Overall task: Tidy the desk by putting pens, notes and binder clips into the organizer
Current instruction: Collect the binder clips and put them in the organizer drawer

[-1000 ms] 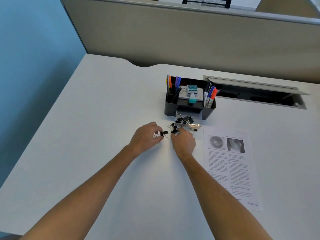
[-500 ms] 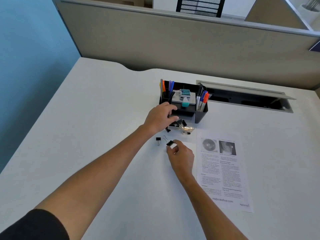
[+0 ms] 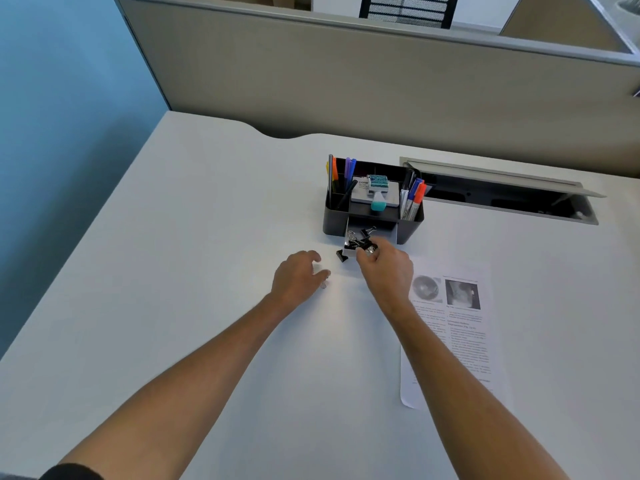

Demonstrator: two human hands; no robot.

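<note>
A black organizer (image 3: 332, 216) stands on the white desk, with pens (image 3: 348, 168) in its left slot, markers (image 3: 414, 195) in its right slot and a notepad with a teal stamp (image 3: 375, 192) in the middle. Its small front drawer is pulled out and holds several binder clips (image 3: 358, 239). One black clip (image 3: 341, 255) lies on the desk just left of the drawer. My right hand (image 3: 384, 268) is at the drawer's front and pinches a clip whose silver handles show at the fingertips. My left hand (image 3: 298, 275) rests on the desk with curled fingers over a small clip (image 3: 323, 283), mostly hidden.
A printed paper sheet (image 3: 457, 334) lies on the desk right of my right arm. Behind the organizer to the right is an open cable hatch (image 3: 502, 192). A grey partition (image 3: 346, 81) walls the desk's far edge; a blue wall stands on the left.
My left hand drew back from the organizer's drawer to the loose clip on the desk. My right hand carried its clip forward from the desk to the drawer.
</note>
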